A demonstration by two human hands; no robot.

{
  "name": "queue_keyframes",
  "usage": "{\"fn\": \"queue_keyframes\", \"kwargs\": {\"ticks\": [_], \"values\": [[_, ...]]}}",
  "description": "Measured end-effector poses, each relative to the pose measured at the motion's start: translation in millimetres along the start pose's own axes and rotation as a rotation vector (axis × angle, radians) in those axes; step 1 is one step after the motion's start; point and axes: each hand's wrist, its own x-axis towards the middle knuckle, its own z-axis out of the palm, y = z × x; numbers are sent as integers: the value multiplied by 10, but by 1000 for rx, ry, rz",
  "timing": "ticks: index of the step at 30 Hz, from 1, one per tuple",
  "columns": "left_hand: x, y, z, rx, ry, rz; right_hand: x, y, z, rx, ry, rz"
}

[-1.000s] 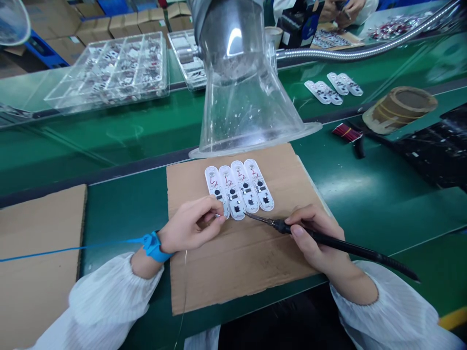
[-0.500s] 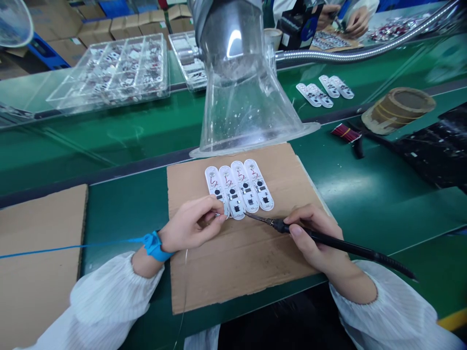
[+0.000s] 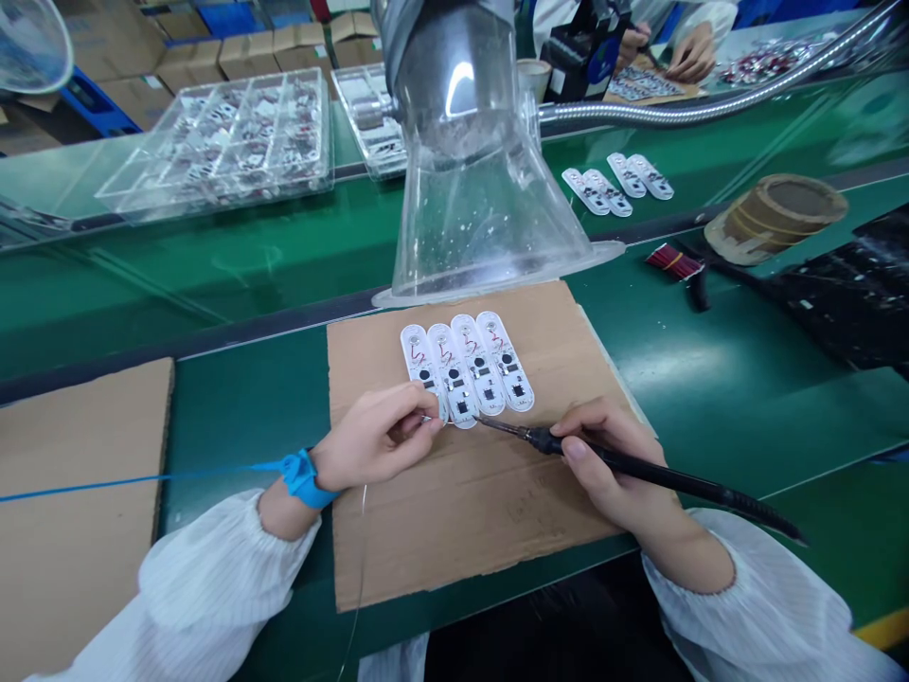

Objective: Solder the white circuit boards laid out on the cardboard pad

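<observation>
Several white, round-ended circuit boards lie side by side on a cardboard sheet. Each carries dark chips and thin red wires. My left hand, with a blue strap at the wrist, pinches a thin solder wire whose end reaches the lower end of the second board from the left. It covers the lower part of the leftmost board. My right hand is closed round the black handle of a soldering iron. The iron's tip is at that same lower end; whether it touches is too small to tell.
A clear fume hood hangs just beyond the boards. Compartment trays stand at the back left. More boards lie on the green belt beyond. A brown pot and a red wire bundle are at right. A co-worker's hands work opposite.
The boards on the belt have shifted a little to the left. The co-worker's hands have moved slightly. My hands, the iron and the solder wire stay almost in place.
</observation>
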Motion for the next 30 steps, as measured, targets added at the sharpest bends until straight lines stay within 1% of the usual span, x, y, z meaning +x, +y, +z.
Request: {"fn": "queue_keyframes", "kwargs": {"ticks": [4,9,14,20,25,30], "values": [[5,-2,0,16,5,12,29,-40,13,-16,-21,-17],[7,-9,-6,10,2,15,26,-39,0,3,7,-12],[-3,-4,-15,29,1,20,55,-79,-6,-27,-42,-23],[4,16,-19,21,1,17,52,-76,7,-16,-14,-18],[5,13,-15,37,-5,14,63,-100,-7,-91,-74,-35],[-1,3,-26,36,-10,16,78,-120,-21,-66,-47,-34]]}}
